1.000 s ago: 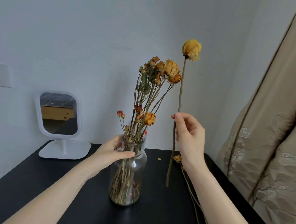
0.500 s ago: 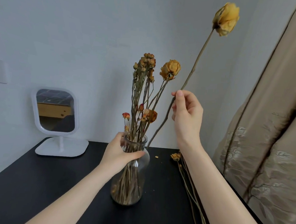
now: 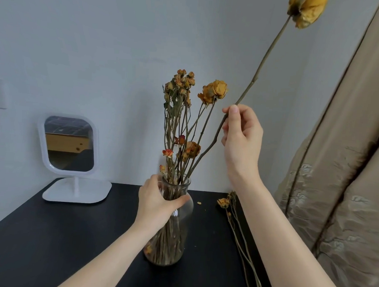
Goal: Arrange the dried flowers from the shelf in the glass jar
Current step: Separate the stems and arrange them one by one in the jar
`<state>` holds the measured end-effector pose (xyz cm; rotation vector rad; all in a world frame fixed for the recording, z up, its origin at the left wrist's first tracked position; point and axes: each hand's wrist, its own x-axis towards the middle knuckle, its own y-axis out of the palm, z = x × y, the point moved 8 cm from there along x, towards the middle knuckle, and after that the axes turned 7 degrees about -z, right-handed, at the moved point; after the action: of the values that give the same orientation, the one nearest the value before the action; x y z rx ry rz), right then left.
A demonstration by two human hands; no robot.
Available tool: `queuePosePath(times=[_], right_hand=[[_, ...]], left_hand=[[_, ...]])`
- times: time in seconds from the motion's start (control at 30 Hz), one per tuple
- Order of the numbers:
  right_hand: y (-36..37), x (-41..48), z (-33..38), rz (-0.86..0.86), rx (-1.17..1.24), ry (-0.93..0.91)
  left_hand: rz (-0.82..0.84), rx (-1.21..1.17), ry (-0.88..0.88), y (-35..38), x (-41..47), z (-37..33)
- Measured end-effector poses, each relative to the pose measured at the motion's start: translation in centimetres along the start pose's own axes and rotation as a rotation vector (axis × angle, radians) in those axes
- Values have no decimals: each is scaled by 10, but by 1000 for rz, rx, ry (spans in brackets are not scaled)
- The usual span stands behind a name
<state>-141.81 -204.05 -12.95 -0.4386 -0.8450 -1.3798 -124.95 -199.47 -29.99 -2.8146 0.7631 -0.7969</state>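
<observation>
Insertion of a single stem. The left hand (image 3: 157,202) grips the neck of the glass jar (image 3: 180,228), which stands on the dark surface (image 3: 69,235) and already holds a bunch of dried flowers (image 3: 183,82). The right hand (image 3: 242,139) pinches the yellow rose (image 3: 306,10) at mid-stem, its lower end at the jar mouth and its head tilted far to the right. For a clean entry, the stem is best brought nearer upright and lowered slowly between the standing stems, since brittle heads probably shed easily. Further flowers (image 3: 223,202) lie on the surface to the right.
</observation>
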Motion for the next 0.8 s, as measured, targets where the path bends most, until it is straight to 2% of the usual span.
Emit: queuePosePath(times=[0.33, 0.5, 0.8], right_hand=[[4, -3, -9, 32, -84, -18], [9, -7, -26, 71, -134, 35], [21, -27, -58, 242, -268, 107]], left_hand=[[33, 53, 10, 3, 2, 5], [30, 55, 19, 3, 2, 7], [30, 37, 27, 5, 3, 12]])
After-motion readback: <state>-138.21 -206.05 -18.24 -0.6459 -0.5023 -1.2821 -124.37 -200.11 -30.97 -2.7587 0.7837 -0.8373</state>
